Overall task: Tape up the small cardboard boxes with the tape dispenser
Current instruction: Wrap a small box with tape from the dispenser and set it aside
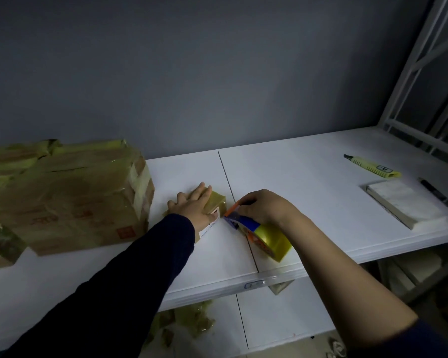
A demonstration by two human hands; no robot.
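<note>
The left grip [192,206] lies flat with straight fingers and the right grip [264,208] is curled round its tool, both over the white table [308,192], beside the stack of taped boxes [75,195]. The small cardboard box [216,202] sits under the left palm, with the tape dispenser [259,233] at its right edge. If the palm eases, the tape's pull may drag the light box and wrinkle the strip.

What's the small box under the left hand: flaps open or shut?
Shut. The small box lies flat with no flap raised, and the left hand presses flat on its top.
</note>
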